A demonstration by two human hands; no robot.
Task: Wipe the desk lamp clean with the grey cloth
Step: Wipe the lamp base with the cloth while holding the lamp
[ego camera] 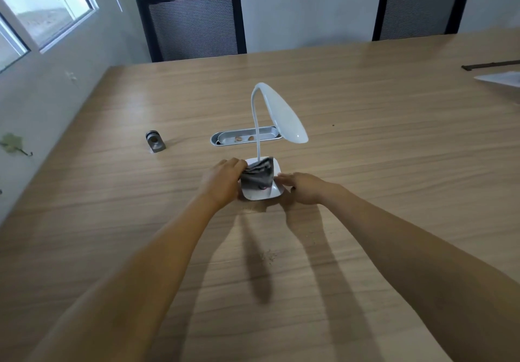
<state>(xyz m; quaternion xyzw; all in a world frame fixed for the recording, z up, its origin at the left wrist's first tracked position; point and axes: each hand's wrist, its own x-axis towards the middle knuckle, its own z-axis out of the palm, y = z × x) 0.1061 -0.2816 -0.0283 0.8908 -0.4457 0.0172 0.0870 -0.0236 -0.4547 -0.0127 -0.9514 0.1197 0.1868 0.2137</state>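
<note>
The tabletop (365, 193) carries the lamp (281, 114) mid-width, nearer its left edge than its right. Left hand (222, 180) bunches the cloth (259, 177) in closed fingers on the base — right hand (302, 188), fingers together, steadies the base edge. Best press flat and sweep outward — the neck wobbles easily, I'd guess.

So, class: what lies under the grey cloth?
The white lamp base: its near and right edges show, while the cloth, gripped by the left hand, covers the rest.
</note>
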